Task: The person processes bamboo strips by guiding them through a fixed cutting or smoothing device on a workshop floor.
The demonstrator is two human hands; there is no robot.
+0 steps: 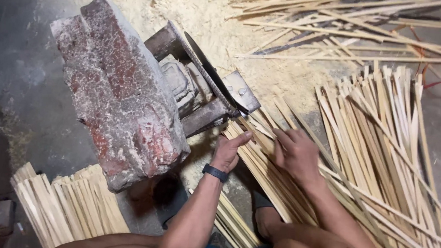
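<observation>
Dusty grey floor [15, 65], pale sawdust [197, 10] heaped behind a rough red block [115, 92]. Left hand [227, 152] and right hand [296, 153] press open-fingered on thin bamboo strips [263, 167] at the blade [208, 72], gripping nothing.

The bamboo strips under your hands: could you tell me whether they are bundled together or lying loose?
Loose. The bamboo strips fan out unevenly with no tie visible; the left hand and right hand rest on them.
</observation>
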